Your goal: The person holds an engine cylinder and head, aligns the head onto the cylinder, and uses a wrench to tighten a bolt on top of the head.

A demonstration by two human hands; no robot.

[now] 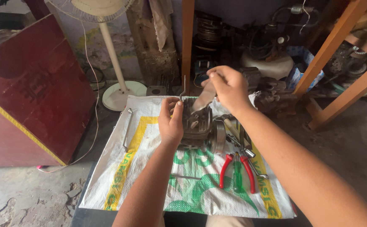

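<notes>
Cylinder head point(195, 122) is being steadied by the gripping left hand point(171, 122) while the right hand point(230, 86) is pinching a flat scraper point(203, 98) against its top.

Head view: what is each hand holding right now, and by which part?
The left hand grips the finned metal engine part by its left side. The right hand holds the upper end of a flat grey strip that slants down onto the part.

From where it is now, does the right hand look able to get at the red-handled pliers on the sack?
Probably yes. The right hand is busy holding a flat grey piece against the engine part, but the red-handled pliers lie uncovered on the woven sack beneath that forearm.
</notes>
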